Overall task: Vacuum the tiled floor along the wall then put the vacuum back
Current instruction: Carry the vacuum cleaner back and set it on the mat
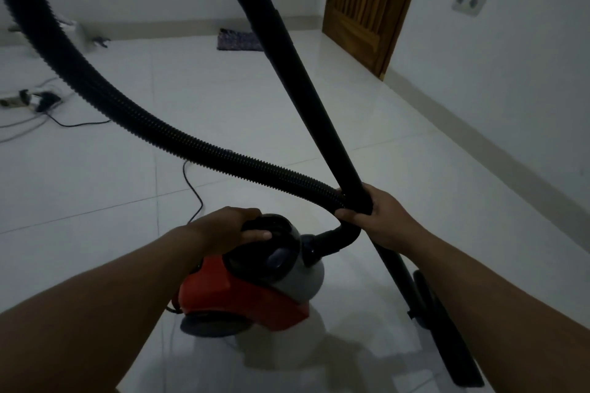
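A red and grey canister vacuum [242,293] sits low in the middle of the white tiled floor [399,169]. My left hand [236,226] grips the black carry handle on top of it. My right hand [380,214] grips the black wand [306,73] together with the ribbed hose [134,115] where they cross. The wand slants up past the top of the frame and down to the flat floor nozzle [447,329] at the lower right, partly behind my right forearm. The hose loops up and out at the upper left.
The white wall [510,57] with its skirting runs along the right, carrying a double socket [469,3]. A wooden door [367,3] stands at the back right. A small dark mat [238,40] lies by the far wall. A power strip [19,100] and cables lie at left; the cord [191,185] trails toward the vacuum.
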